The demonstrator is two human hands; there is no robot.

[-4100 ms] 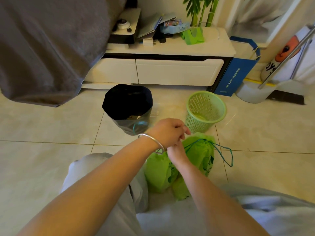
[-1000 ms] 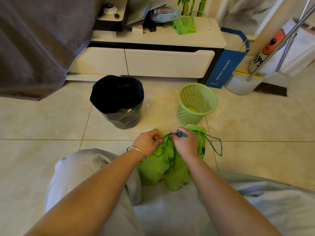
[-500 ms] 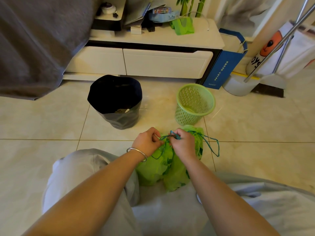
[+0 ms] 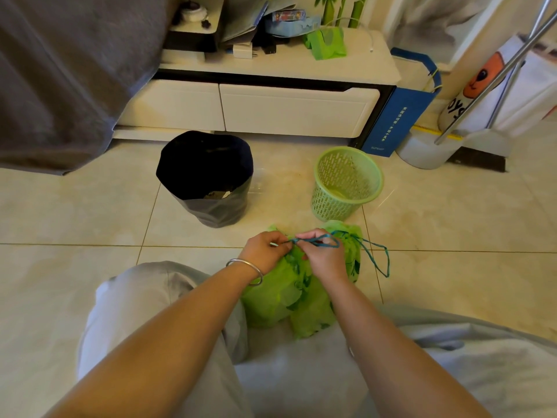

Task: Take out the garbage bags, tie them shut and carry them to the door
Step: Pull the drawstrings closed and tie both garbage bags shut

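The green garbage bag (image 4: pixel 289 291) sits on the tiled floor (image 4: pixel 60 267) between the person's knees. The left hand (image 4: pixel 265 250) and right hand (image 4: pixel 324 254) each pinch its teal drawstring (image 4: pixel 319 241). Beyond, a black-lined bin (image 4: pixel 208 179) holds scraps; the green basket (image 4: pixel 346 184) looks nearly bare.

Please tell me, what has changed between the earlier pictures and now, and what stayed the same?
The left hand and right hand, stacked together four seconds ago, have parted and now pinch the teal drawstring over the green plastic garbage bag. The black-lined bin and green mesh basket stayed in place.
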